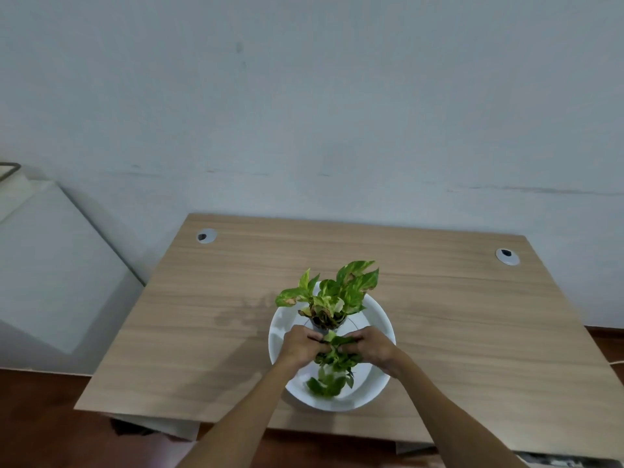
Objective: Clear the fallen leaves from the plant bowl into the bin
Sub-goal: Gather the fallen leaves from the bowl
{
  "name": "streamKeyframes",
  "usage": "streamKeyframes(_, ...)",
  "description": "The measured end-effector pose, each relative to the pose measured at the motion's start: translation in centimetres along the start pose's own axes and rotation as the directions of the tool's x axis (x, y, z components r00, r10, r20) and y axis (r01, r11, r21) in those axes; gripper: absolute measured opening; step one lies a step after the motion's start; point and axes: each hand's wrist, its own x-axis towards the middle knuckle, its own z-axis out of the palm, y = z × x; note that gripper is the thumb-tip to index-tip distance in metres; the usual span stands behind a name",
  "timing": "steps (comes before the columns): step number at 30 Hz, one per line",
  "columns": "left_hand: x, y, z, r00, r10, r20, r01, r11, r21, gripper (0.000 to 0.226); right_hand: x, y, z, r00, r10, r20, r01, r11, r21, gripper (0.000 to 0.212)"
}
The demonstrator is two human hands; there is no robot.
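Green leaves (332, 358) gathered over the white bowl (378, 315).
Left hand (301, 344) and right hand (369, 346) both clutch them, near the tabletop's (456, 315) front edge.

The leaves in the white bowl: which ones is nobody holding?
The loose leaves at the near edge of the bowl. The left hand and right hand hold the other bunch above them.
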Motion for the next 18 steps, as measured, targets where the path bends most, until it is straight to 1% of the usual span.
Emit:
streamKeyframes(1,0.0,0.1,-0.2,1.0,0.004,0.025,-0.003,1.0,-0.03,0.022,0.0,0.0,-0.1,1.0,-0.004,-0.005,0.004,1.0,0.021,0.015)
streamKeyframes(4,-0.1,0.3,-0.9,0.988,0.01,0.155,0.01,0.992,-0.126,0.026,0.0,0.3,-0.1,1.0,0.008,-0.027,-0.005,0.994,0.107,0.017)
streamKeyframes(8,-0.4,-0.2,-1.2,0.967,0.018,0.254,0.022,0.988,-0.155,0.039,0.0,0.8,0.3,0.998,0.037,-0.043,-0.028,0.979,0.2,0.015)
streamKeyframes(11,-0.4,-0.8,-0.8,0.975,0.031,0.22,-0.009,0.995,-0.101,0.05,-0.1,0.9,1.0,0.995,0.084,-0.05,-0.068,0.961,0.267,0.012)
streamKeyframes(15,0.0,-1.4,-0.1,0.995,0.035,0.088,-0.031,0.999,-0.043,0.041,-0.2,1.2,1.7,0.99,0.129,-0.058,-0.103,0.939,0.329,0.018)
streamKeyframes(18,0.2,-1.6,-0.1,0.998,0.032,0.058,-0.029,0.998,-0.055,0.033,-0.8,1.1,1.8,0.997,0.078,-0.001,-0.071,0.911,0.405,0.023)
